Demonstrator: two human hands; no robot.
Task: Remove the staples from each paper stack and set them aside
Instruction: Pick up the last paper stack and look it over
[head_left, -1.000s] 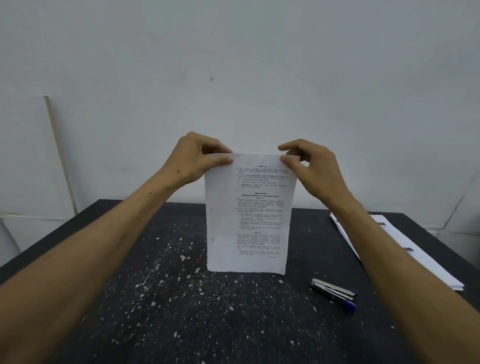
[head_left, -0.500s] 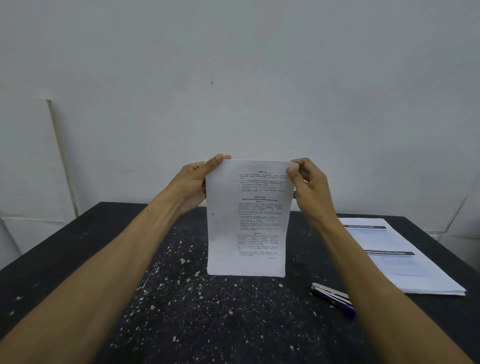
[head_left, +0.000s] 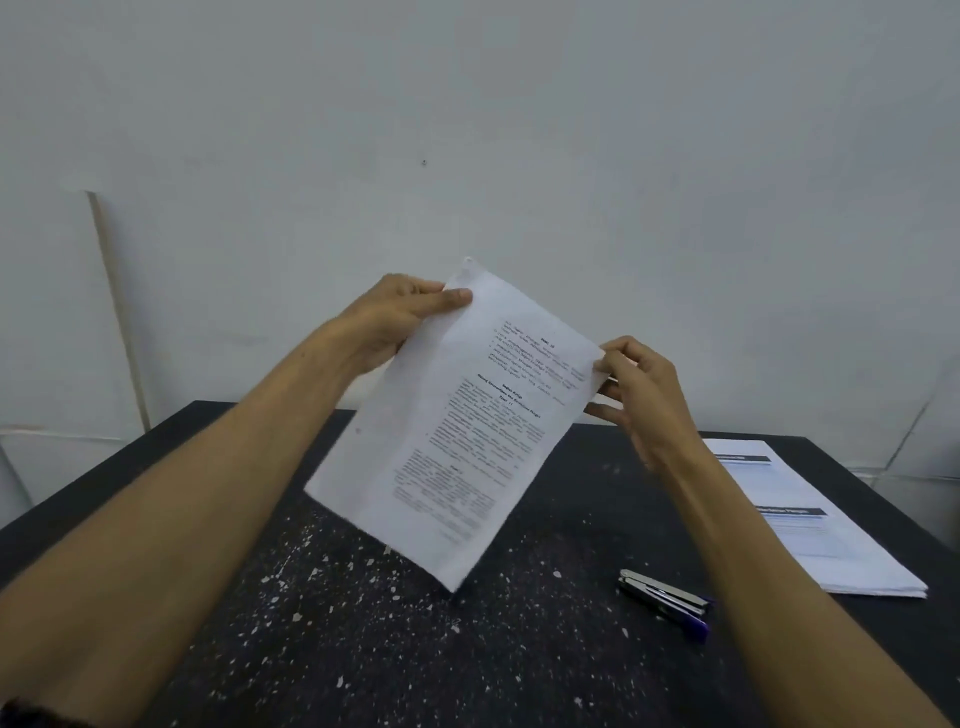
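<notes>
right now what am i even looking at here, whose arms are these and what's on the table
There is no machine here: these are a person's two bare arms, filmed by a wide-angle camera worn on their head, looking forward and down. That is why the arms seem to reach out from the bottom corners.

Both hands hold a printed paper stack up off the table, tilted. The left hand pinches its top left corner; the right hand pinches its top right corner.

On the dark, white-speckled table lie a small metal and blue tool, probably a stapler or staple remover, and to the right a second paper pile, lying flat. Behind is a plain wall.
</notes>
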